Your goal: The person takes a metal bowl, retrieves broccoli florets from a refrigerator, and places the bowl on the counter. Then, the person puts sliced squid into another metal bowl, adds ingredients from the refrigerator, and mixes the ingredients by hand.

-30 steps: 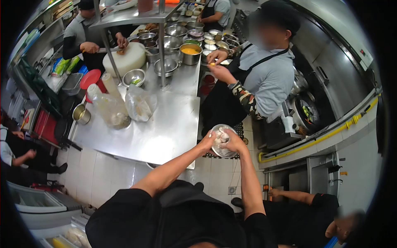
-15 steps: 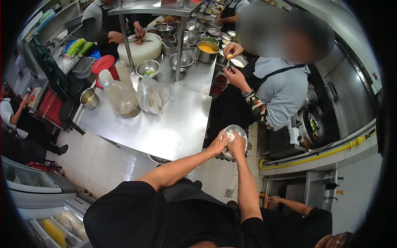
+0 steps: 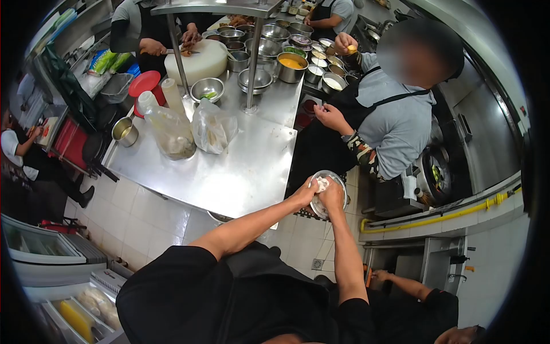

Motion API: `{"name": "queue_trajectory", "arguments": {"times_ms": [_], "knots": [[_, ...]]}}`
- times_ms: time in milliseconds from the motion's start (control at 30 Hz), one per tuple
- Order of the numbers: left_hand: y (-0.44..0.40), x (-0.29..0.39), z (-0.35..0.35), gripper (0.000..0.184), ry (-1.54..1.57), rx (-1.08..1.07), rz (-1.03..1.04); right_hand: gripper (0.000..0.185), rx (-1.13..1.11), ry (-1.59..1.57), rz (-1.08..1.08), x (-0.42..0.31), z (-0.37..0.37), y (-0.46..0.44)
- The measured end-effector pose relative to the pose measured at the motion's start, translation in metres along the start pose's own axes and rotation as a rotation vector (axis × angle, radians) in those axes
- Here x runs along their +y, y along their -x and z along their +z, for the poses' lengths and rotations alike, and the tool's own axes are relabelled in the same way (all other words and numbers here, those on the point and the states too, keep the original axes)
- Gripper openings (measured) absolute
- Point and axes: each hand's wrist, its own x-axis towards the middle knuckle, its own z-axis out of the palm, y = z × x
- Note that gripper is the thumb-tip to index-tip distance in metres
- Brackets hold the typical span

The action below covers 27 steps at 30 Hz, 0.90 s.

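A round metal bowl (image 3: 340,181) sits low beside the table's right corner, with soft white pieces of food (image 3: 322,184) in it. My left hand (image 3: 304,194) is closed at the bowl's left rim, its fingertips against the white food. Inside the bowl, my right hand (image 3: 332,198) has its fingers bent round the white food. The exact kind of food is too small to make out. My hands cover part of the bowl, and what bears it from below is hidden.
The steel table (image 3: 229,183) holds clear plastic bags (image 3: 213,129), a small pot (image 3: 124,132) and several metal bowls. A co-worker (image 3: 395,123) stands close on the right. Another person cuts on a white round board (image 3: 197,60). A yellow pipe (image 3: 435,215) runs along the right.
My hands stay at the bowl, working the white food, which shows higher between them. The co-worker on the right has drawn one hand up and apart from the other.
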Motion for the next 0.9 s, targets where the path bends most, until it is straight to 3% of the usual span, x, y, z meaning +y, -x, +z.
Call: {"name": "queue_trajectory", "arguments": {"times_ms": [100, 133, 167, 300, 367, 433, 500, 567, 633, 700, 767, 800, 833, 900], "knots": [[0.002, 0.013, -0.005, 0.052, 0.088, 0.065, 0.016, 0.032, 0.134, 0.035, -0.162, 0.026, 0.006, 0.001], [-0.030, -0.022, -0.014, 0.051, -0.026, 0.161, 0.307, 0.041, 0.076, 0.069, -0.169, 0.006, -0.008, 0.014], [-0.031, -0.025, -0.008, 0.051, -0.025, 0.163, 0.302, 0.041, 0.070, 0.068, -0.167, 0.003, -0.001, 0.015], [-0.019, -0.032, -0.001, 0.050, -0.149, 0.256, 0.420, 0.047, 0.051, -0.222, 0.023, 0.029, 0.034, 0.001], [-0.002, -0.012, -0.002, 0.051, 0.026, 0.115, -0.039, 0.054, -0.119, 0.025, 0.124, 0.017, 0.011, 0.003], [-0.007, -0.017, -0.005, 0.052, 0.034, 0.123, -0.049, 0.051, -0.142, 0.037, 0.186, 0.018, -0.002, 0.008], [-0.006, -0.010, -0.013, 0.053, 0.064, -0.014, -0.072, 0.038, -0.124, -0.642, -0.165, 0.047, 0.007, 0.002], [-0.003, -0.004, -0.014, 0.053, 0.093, -0.118, -0.079, 0.029, -0.067, -0.789, -0.073, 0.040, 0.008, 0.000], [-0.005, 0.003, -0.011, 0.051, -0.003, -0.149, -0.106, 0.020, -0.373, -0.445, -0.016, 0.034, 0.002, -0.003], [-0.001, 0.009, -0.010, 0.051, -0.012, -0.152, -0.118, 0.022, -0.435, -0.369, -0.053, 0.041, 0.009, 0.001], [-0.003, 0.003, -0.010, 0.051, 0.040, 0.018, -0.041, 0.025, -0.295, -0.021, -0.290, 0.037, 0.014, 0.011], [-0.008, -0.002, -0.011, 0.050, 0.036, 0.019, -0.002, 0.028, -0.115, -0.026, -0.260, 0.037, 0.015, 0.015], [-0.010, -0.009, -0.008, 0.050, 0.043, 0.024, -0.002, 0.028, -0.122, -0.022, -0.263, 0.033, 0.019, 0.015], [-0.012, -0.025, 0.004, 0.051, -0.039, 0.100, 0.167, 0.042, 0.069, 0.015, -0.052, 0.027, 0.031, 0.016]]}}
